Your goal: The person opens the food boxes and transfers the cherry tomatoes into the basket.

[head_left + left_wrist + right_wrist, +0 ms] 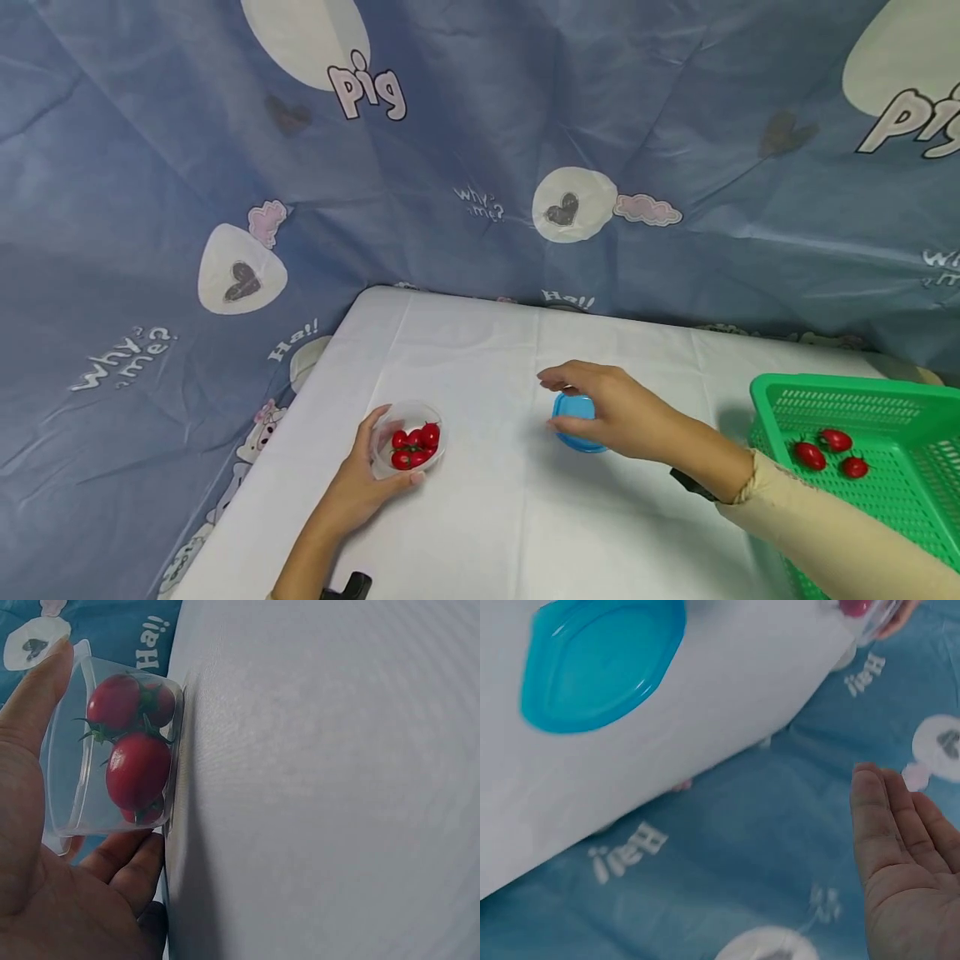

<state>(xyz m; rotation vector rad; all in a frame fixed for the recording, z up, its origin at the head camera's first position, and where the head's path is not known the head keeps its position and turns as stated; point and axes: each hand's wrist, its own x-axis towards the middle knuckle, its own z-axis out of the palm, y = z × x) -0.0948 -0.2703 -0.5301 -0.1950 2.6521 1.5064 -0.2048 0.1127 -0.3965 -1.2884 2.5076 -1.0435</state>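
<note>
Several red cherry tomatoes [415,446] with green stems lie inside a clear plastic container [408,408] on the white table. My left hand [365,479] grips this container from its left side, thumb and fingers around the wall. In the left wrist view the tomatoes [139,771] show through the clear side. My right hand [611,410] is held over a blue lid [576,407], fingers extended and nothing in them. It hides part of the lid in the head view. The right wrist view shows the lid [604,664] lying apart from the fingers [877,817].
A green plastic basket [832,385] stands at the right of the white-covered table [480,517], with cherry tomatoes [810,455] inside, and the right sleeve [840,525] crosses in front of it. Blue printed cloth [450,150] hangs behind the table.
</note>
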